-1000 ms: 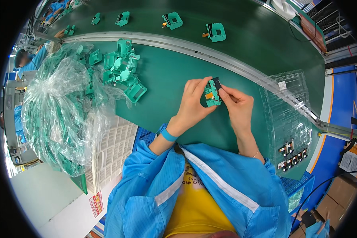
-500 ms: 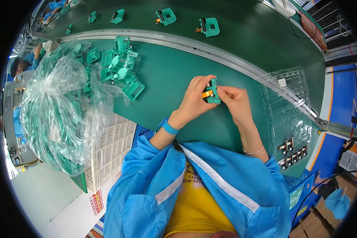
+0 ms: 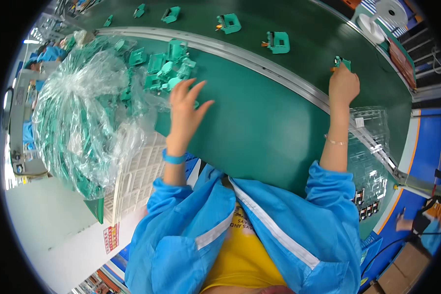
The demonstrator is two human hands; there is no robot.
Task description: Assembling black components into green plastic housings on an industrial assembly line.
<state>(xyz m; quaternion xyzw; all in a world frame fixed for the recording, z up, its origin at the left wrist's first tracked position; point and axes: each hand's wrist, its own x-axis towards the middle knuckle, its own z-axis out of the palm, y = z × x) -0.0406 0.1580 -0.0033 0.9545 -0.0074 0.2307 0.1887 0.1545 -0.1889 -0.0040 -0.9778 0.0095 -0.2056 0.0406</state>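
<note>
My right hand (image 3: 344, 85) reaches over the metal rail to the dark green strip beyond. Its closed fingers are on a green plastic housing (image 3: 347, 62), whose orange ribbon end shows at the left; the fingertips are partly hidden behind the hand. My left hand (image 3: 185, 110) is open, with fingers spread and nothing in it. It hovers at the near edge of a heap of green plastic housings (image 3: 157, 63) and covers some of them. A bulging clear plastic bag (image 3: 73, 117) of more green parts lies left of the heap.
Several similar housings (image 3: 279, 43) sit in a row beyond the metal rail (image 3: 250, 60). Clear trays (image 3: 370, 147) at the right hold small black parts (image 3: 369, 210). A white plastic crate (image 3: 137, 176) stands under the bag. Another person's arm (image 3: 404, 224) shows at the far right.
My hands have parted. The right one has carried the green housing over the rail onto the far strip. My left hand has let go of it and moved left to the heap.
</note>
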